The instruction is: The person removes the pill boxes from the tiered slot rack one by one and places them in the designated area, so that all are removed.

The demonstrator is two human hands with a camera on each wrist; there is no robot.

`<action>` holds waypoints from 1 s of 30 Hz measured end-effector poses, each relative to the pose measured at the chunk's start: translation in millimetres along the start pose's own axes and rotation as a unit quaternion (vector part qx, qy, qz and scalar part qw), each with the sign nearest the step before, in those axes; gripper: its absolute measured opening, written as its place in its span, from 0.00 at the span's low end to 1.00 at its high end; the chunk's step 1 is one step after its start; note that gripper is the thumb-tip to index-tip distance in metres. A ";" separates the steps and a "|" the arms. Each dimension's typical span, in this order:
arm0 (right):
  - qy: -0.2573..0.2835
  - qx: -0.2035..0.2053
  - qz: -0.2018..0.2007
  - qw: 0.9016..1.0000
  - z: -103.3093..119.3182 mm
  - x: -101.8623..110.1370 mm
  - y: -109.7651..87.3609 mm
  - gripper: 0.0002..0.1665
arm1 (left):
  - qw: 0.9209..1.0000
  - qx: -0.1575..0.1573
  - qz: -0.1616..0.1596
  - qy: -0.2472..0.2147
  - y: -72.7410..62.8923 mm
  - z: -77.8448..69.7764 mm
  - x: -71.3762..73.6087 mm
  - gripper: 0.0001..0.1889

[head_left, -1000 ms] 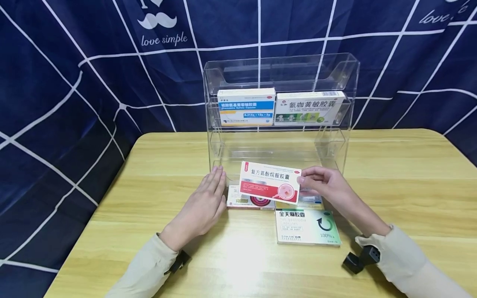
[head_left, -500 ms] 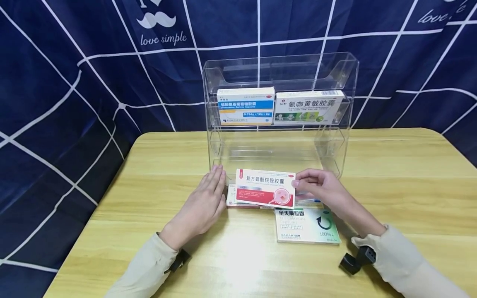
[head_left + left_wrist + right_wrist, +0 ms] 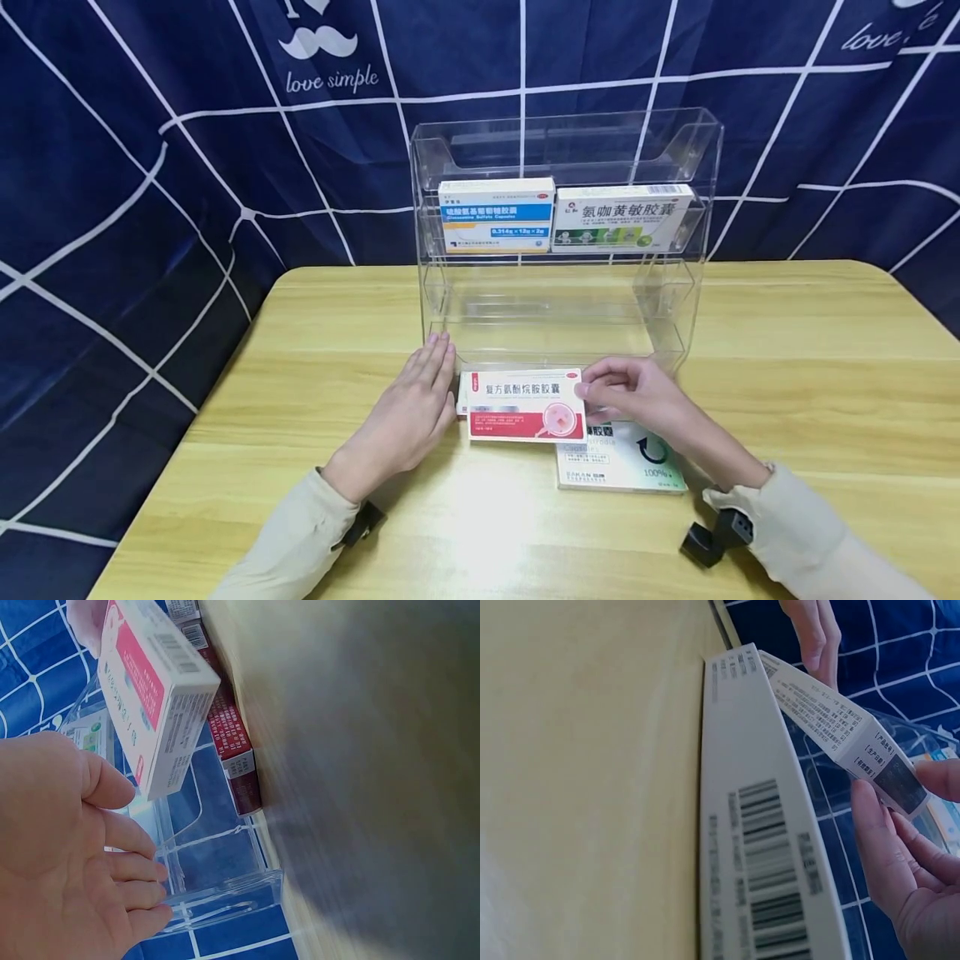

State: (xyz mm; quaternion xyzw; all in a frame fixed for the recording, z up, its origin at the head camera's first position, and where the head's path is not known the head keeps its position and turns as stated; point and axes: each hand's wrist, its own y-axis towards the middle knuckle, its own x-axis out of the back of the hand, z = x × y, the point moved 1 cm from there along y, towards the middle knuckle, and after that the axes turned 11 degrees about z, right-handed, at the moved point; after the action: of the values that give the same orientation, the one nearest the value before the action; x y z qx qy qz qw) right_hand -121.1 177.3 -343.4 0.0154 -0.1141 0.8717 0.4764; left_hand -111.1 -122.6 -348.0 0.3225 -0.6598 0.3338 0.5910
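The flat red-and-white carton (image 3: 527, 406) has sunk, pinched by right fingers (image 3: 617, 367); straight left fingers (image 3: 430, 361) perhaps touch the clear plastic rack (image 3: 555, 323).

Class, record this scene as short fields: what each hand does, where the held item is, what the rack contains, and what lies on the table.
Right hand: pinches the right end of the red-and-white box
Left hand: holds nothing; beside the clear rack, contact unclear
Position of held item: in front of the rack's lower part
Rack contents: blue-and-white box and green-and-white box, side by side, higher up
On the wooden table: circular-arrow box, lying flat, partly covered from view
Mostly hidden in head view: dark red box
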 end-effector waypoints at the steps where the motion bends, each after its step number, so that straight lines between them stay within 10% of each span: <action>1: 0.000 0.000 0.006 1.000 -0.4 -1.1 -0.1 0.22 | 1.000 0.000 -0.001 0.000 -0.1 0.0 0.0 0.30; 30: -0.009 -0.036 0.103 0.994 5.6 -26.3 -11.5 0.24 | 1.000 -0.004 -0.003 -0.014 -1.0 0.0 0.7 0.30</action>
State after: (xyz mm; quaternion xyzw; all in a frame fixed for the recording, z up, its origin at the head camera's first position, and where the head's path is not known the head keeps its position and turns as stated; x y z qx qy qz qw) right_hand -97.7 160.3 -339.4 -0.0056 -0.1504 0.9113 0.3833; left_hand -110.3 -123.1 -347.3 0.3264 -0.6684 0.3251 0.5840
